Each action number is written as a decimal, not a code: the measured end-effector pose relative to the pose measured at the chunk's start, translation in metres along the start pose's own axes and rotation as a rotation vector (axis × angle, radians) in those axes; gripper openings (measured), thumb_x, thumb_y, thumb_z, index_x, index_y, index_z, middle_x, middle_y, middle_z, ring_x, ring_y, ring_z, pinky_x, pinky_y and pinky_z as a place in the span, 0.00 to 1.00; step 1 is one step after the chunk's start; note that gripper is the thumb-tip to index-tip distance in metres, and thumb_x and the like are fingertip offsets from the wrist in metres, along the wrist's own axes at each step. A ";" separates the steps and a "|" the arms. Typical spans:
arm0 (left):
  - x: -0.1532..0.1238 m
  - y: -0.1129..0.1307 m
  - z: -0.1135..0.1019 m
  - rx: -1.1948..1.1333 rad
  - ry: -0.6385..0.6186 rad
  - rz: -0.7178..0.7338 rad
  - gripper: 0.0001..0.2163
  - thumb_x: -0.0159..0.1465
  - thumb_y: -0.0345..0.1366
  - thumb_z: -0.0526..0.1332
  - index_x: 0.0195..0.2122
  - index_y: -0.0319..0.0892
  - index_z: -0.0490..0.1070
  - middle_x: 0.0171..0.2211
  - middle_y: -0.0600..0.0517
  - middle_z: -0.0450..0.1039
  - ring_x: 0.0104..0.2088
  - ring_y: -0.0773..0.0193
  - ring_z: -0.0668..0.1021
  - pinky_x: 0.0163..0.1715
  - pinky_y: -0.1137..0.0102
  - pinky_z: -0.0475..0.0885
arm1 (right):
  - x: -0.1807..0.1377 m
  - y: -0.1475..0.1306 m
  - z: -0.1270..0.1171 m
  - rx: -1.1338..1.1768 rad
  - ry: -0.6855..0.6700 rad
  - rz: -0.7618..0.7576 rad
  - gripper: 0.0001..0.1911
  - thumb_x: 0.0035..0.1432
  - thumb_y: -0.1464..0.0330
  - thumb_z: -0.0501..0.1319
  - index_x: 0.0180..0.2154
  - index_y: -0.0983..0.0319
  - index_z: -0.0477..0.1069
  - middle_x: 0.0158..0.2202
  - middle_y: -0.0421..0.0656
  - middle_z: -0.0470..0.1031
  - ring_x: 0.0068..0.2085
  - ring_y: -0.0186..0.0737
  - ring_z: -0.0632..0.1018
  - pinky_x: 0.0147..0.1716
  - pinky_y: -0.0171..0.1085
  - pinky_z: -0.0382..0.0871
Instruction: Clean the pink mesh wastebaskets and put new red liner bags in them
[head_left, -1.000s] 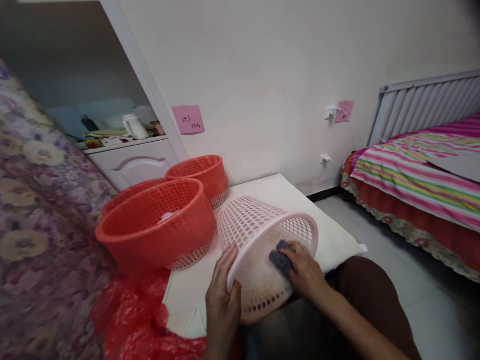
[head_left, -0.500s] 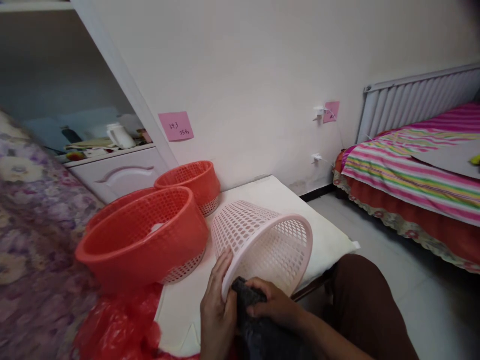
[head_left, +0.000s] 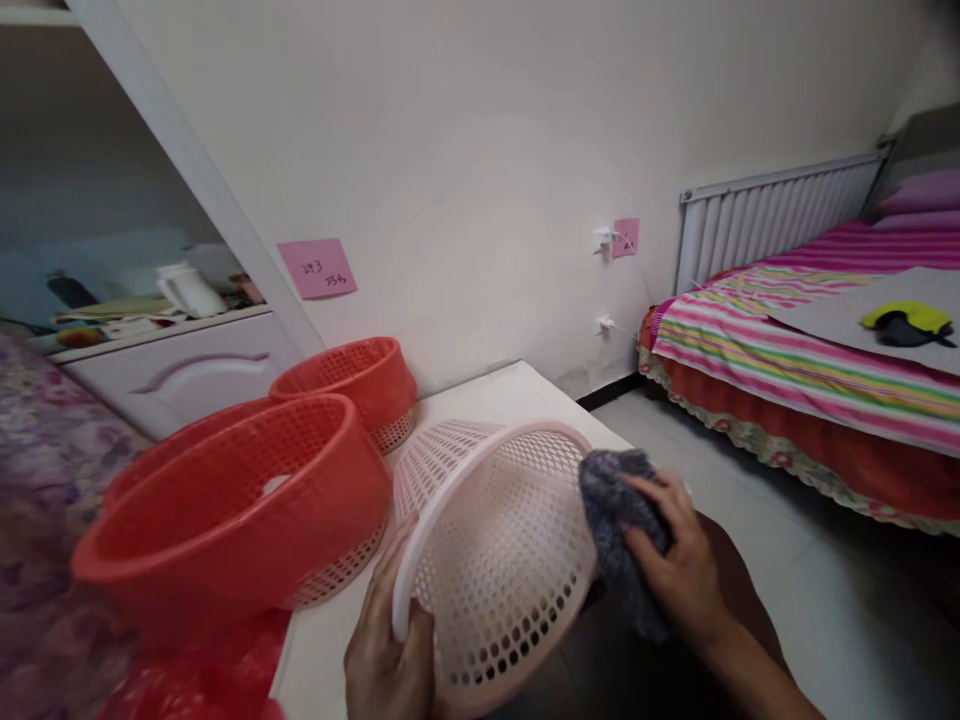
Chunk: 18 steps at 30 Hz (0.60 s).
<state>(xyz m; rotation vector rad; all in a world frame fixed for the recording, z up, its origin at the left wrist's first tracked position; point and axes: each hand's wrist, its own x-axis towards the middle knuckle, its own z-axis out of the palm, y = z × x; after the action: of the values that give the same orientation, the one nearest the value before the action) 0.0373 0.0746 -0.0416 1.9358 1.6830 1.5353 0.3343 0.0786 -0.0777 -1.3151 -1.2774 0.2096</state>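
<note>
A pale pink perforated plastic basket (head_left: 510,530) lies tilted on its side, its mouth facing me. My left hand (head_left: 394,630) grips the rim at the lower left, thumb inside and fingers along the outer wall. In my right hand (head_left: 679,560) is a dark grey fuzzy cloth (head_left: 622,530), bunched up and pressed at the basket's right rim. The basket rests over a white tabletop (head_left: 495,390). Left of it stands a large red basket (head_left: 240,540) with a small white thing inside.
Another red basket (head_left: 349,380) stands by the wall. A red plastic bag (head_left: 202,670) lies at the lower left, beside a floral curtain (head_left: 52,560). On the right is a bed (head_left: 765,350) with striped covers and a yellow-and-black item (head_left: 907,325).
My right hand has carried the cloth from the rim's lower left to its right side. The basket has turned its mouth more toward me. The view has shifted right.
</note>
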 end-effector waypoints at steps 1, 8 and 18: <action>0.000 0.003 0.001 0.021 -0.013 0.051 0.22 0.65 0.35 0.55 0.61 0.47 0.66 0.58 0.48 0.73 0.59 0.52 0.74 0.61 0.53 0.66 | 0.009 -0.008 -0.007 0.003 0.081 0.019 0.20 0.59 0.66 0.60 0.54 0.55 0.69 0.59 0.48 0.65 0.62 0.50 0.66 0.62 0.51 0.60; -0.014 0.015 0.017 0.145 -0.212 0.445 0.28 0.65 0.26 0.51 0.66 0.50 0.57 0.65 0.49 0.64 0.65 0.60 0.66 0.64 0.60 0.62 | 0.040 -0.060 -0.003 -0.003 -0.167 -0.221 0.28 0.56 0.66 0.64 0.59 0.52 0.67 0.65 0.47 0.60 0.66 0.52 0.63 0.64 0.51 0.59; -0.019 0.007 0.010 0.109 -0.216 0.385 0.27 0.67 0.29 0.53 0.66 0.54 0.56 0.66 0.53 0.61 0.66 0.58 0.65 0.65 0.60 0.62 | 0.018 0.057 0.016 0.373 -0.127 0.596 0.31 0.43 0.58 0.69 0.48 0.63 0.69 0.41 0.48 0.79 0.43 0.54 0.80 0.47 0.51 0.73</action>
<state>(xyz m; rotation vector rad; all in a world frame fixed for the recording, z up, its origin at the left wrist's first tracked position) 0.0523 0.0615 -0.0523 2.4950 1.3914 1.2993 0.3586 0.1204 -0.1161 -1.3338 -0.8604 0.9169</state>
